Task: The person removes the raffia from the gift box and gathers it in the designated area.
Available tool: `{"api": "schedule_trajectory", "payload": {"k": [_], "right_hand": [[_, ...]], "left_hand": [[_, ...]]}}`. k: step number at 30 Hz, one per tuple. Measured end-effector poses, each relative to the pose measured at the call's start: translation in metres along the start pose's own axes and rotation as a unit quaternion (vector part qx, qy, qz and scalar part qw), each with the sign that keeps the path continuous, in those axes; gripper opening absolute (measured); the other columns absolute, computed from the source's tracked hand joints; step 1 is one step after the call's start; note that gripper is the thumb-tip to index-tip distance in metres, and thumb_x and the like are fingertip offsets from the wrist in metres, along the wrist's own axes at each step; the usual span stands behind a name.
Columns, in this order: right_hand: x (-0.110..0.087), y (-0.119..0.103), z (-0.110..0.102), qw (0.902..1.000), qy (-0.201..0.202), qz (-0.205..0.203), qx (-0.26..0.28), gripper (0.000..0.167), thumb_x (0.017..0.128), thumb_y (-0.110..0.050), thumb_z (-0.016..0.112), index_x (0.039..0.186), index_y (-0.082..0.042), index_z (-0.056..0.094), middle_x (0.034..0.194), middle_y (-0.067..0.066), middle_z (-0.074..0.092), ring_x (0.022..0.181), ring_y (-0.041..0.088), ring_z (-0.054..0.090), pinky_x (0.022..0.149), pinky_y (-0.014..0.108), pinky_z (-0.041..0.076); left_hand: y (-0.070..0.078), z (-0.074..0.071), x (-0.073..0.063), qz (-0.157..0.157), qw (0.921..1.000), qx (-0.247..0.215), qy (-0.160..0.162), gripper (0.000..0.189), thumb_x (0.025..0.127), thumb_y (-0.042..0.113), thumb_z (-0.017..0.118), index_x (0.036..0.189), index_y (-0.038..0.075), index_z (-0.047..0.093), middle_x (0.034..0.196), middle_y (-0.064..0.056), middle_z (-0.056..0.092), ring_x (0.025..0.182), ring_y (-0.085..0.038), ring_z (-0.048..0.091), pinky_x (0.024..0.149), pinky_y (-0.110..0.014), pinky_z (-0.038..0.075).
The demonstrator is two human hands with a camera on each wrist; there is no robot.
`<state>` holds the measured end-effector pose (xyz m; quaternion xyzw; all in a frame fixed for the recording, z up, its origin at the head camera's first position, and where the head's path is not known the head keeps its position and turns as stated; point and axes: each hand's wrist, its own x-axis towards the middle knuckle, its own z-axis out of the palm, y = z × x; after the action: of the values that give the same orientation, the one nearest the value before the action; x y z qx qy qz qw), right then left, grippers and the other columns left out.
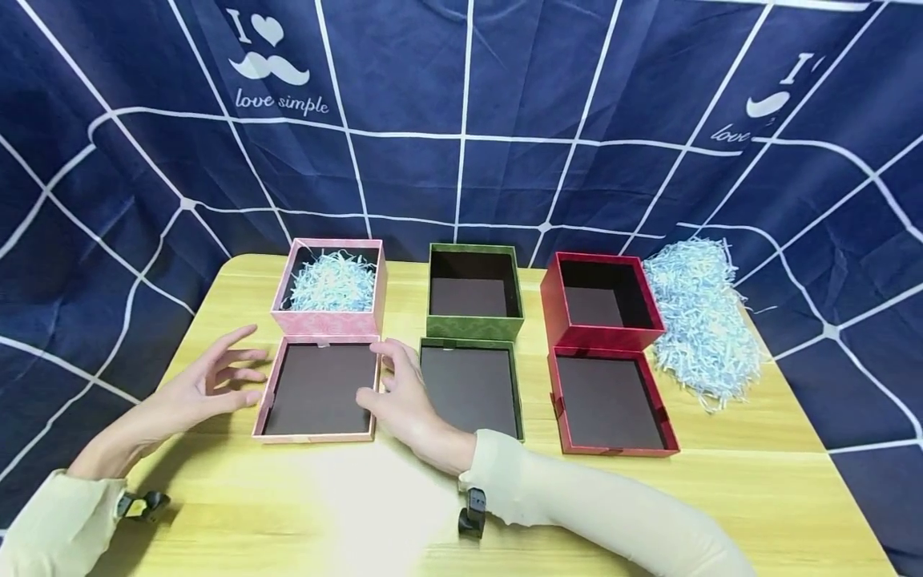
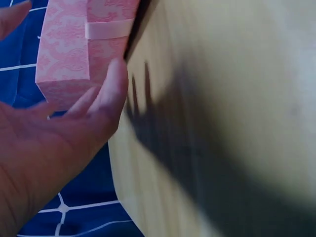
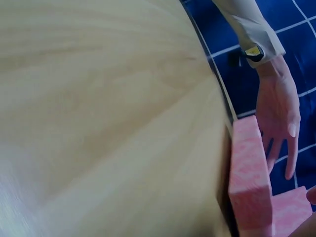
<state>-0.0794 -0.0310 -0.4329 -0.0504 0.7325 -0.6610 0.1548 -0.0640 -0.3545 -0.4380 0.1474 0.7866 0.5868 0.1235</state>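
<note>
A shallow pink lid (image 1: 320, 393) with a dark inside lies face up at the left of the table. Behind it stands an open pink box (image 1: 328, 323) filled with light blue shredded paper (image 1: 333, 282). My left hand (image 1: 205, 383), fingers spread, is beside the lid's left edge, apart from it. My right hand (image 1: 407, 401) is at the lid's right edge, thumb and forefinger apart and their tips overlapping the rim. In the left wrist view, the pink box (image 2: 64, 54) shows past my left fingers. The right wrist view catches only a sliver of my right hand.
An open green box (image 1: 474, 327) stands mid-table with its lid (image 1: 472, 385) before it. Right of these are a red box (image 1: 613, 336) and red lid (image 1: 613, 401). A loose heap of light blue shredded paper (image 1: 703, 320) lies at the far right, near a blue gridded cloth (image 1: 519, 176).
</note>
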Motion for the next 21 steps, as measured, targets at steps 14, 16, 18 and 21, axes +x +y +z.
{"api": "schedule_trajectory", "payload": {"k": [14, 16, 18, 21], "right_hand": [[0.028, -0.043, -0.017, 0.9983, 0.02, -0.038, -0.04, 0.052, 0.094, -0.011, 0.076, 0.144, -0.01, 0.063, 0.147, 0.003, 0.055, 0.13, 0.025, 0.063, 0.101, 0.041, 0.055], [0.038, -0.051, -0.019, 0.9981, 0.02, -0.044, -0.038, 0.052, 0.095, -0.011, 0.077, 0.144, -0.008, 0.062, 0.147, 0.004, 0.056, 0.129, 0.025, 0.063, 0.1, 0.038, 0.055], [0.047, -0.058, -0.021, 0.9976, 0.019, -0.052, -0.043, 0.052, 0.095, -0.01, 0.076, 0.144, -0.007, 0.061, 0.147, 0.004, 0.056, 0.129, 0.026, 0.063, 0.099, 0.037, 0.055], [0.059, -0.066, -0.022, 0.9962, 0.016, -0.066, -0.055, 0.053, 0.093, -0.009, 0.075, 0.144, -0.007, 0.062, 0.149, 0.006, 0.054, 0.13, 0.028, 0.062, 0.1, 0.038, 0.055]], "left_hand": [[0.032, -0.013, 0.05, -0.03, 0.994, 0.018, 0.103, 0.083, 0.104, 0.004, 0.07, 0.171, 0.005, 0.022, 0.158, -0.015, 0.045, 0.131, -0.008, 0.05, 0.095, -0.014, 0.048], [0.038, -0.017, 0.06, -0.037, 0.9949, 0.02, 0.092, 0.088, 0.103, 0.004, 0.071, 0.172, 0.005, 0.016, 0.163, -0.023, 0.038, 0.136, -0.017, 0.048, 0.096, -0.014, 0.046], [0.043, -0.022, 0.071, -0.049, 0.9953, 0.029, 0.078, 0.095, 0.102, 0.006, 0.073, 0.173, 0.006, 0.01, 0.167, -0.028, 0.032, 0.143, -0.029, 0.044, 0.097, -0.014, 0.044], [0.047, -0.028, 0.086, -0.074, 0.9946, 0.049, 0.054, 0.106, 0.101, 0.011, 0.076, 0.175, 0.012, 0.0, 0.172, -0.03, 0.023, 0.153, -0.047, 0.032, 0.11, -0.029, 0.044]]}}
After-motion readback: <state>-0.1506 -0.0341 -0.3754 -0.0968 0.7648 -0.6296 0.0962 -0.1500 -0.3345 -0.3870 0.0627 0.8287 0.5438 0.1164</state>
